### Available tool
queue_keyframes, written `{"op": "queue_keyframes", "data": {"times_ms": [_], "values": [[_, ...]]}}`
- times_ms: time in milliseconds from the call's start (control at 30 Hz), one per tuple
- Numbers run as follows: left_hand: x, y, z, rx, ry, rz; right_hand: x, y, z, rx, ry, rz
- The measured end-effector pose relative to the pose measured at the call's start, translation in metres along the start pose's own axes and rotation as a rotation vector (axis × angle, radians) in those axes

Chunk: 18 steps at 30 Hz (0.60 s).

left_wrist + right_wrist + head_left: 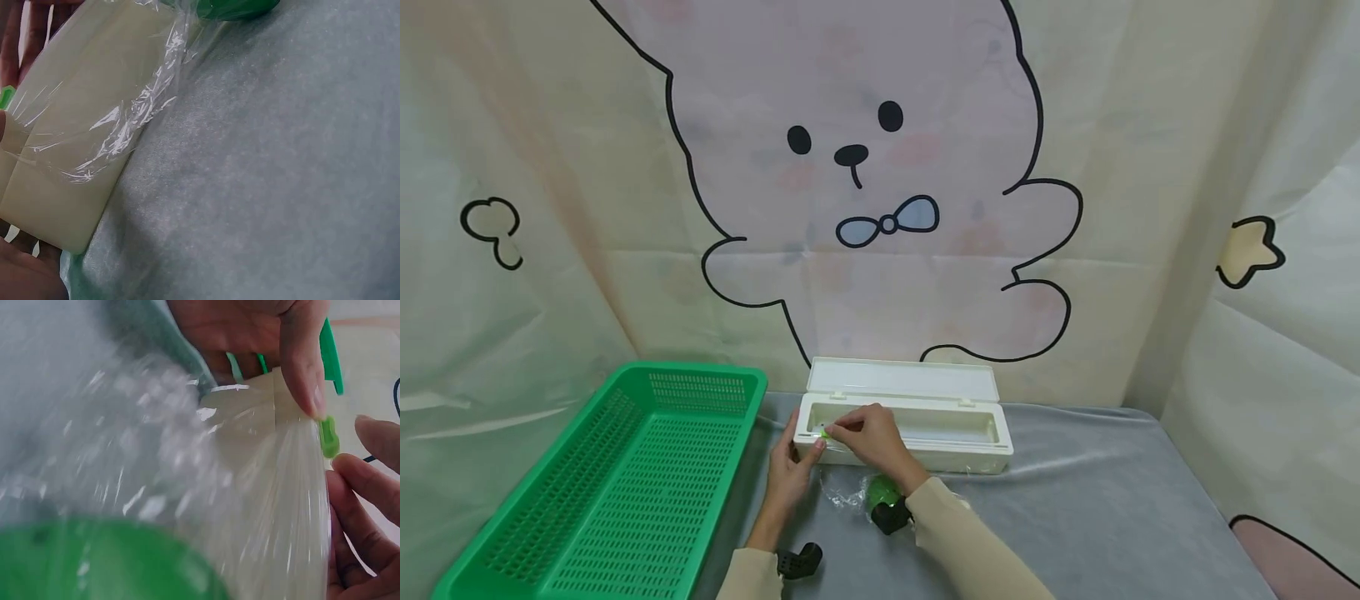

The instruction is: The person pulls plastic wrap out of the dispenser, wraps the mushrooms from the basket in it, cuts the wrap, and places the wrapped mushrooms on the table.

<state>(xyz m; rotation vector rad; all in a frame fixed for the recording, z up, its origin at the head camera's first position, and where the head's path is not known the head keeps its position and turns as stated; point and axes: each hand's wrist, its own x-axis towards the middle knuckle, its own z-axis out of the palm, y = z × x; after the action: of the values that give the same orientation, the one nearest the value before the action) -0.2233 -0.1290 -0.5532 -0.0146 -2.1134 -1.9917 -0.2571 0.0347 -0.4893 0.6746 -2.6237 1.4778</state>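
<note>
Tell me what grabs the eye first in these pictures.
The big cartoon bear backdrop fills the wall behind the grey table. On the table's left sits a bright green basket. In the middle, the left hand steadies the end of an open white dispenser box while the right hand pinches a small green tab by the clear film.

This looks like a makeshift recording corner in a home or small studio, not a real kitchen. A pale cloth backdrop [880, 208] printed with a big cartoon bear fills the upper frame and wraps both sides, creased and hanging loose. Below it a table [1112, 517] is draped in grey velvety cloth. At lower left sits a green basket [625, 492]; at centre, a white box [910, 417], lid up.
</note>
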Motion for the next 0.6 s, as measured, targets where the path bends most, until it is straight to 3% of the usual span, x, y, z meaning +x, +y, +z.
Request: {"op": "queue_keyframes", "data": {"times_ms": [367,600], "values": [[0.000,0.000,0.000,-0.024,-0.012,-0.024,0.006,-0.005,0.010,-0.102,0.021,0.138],[0.000,-0.001,0.000,-0.001,0.010,-0.017,0.012,-0.010,0.011,-0.107,0.012,0.240]]}}
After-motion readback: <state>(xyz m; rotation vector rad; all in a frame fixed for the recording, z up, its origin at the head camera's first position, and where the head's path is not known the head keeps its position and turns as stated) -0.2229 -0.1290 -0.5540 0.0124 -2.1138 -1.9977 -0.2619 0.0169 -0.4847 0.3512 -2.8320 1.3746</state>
